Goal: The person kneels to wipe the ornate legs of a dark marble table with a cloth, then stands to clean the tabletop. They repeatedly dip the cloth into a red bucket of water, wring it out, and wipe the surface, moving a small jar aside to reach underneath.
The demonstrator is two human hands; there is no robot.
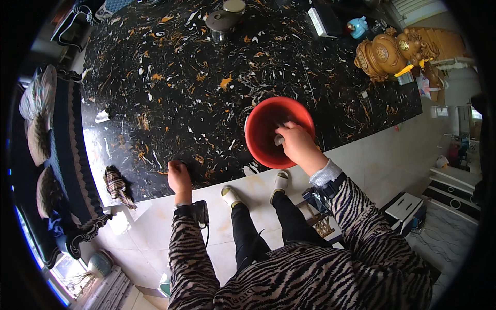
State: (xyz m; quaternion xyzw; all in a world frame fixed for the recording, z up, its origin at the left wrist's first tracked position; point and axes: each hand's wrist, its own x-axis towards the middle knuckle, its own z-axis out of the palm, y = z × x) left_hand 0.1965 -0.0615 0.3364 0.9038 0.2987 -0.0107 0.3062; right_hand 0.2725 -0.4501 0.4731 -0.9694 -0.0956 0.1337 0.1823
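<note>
A red plastic basin [254,135] stands near the front edge of the black marble-patterned table [193,97]. Reaching down into it, my right hand [296,143] pinches a small greyish, partly see-through piece [278,140]. That piece and the dark inside of the basin are blurred, so I cannot tell the material or the contents. Well to the left of the basin, my left hand [179,178] rests on the table near its front edge. Its fingers are curled in, and nothing shows in them.
At the left corner lies a striped cloth [117,186]. A carved brown ornament [387,56], a light-blue teapot-like figure [357,27] and a black-and-white box [323,23] occupy the far right. Lidded containers [223,20] stand at the back. A cushioned sofa [66,147] flanks the left side.
</note>
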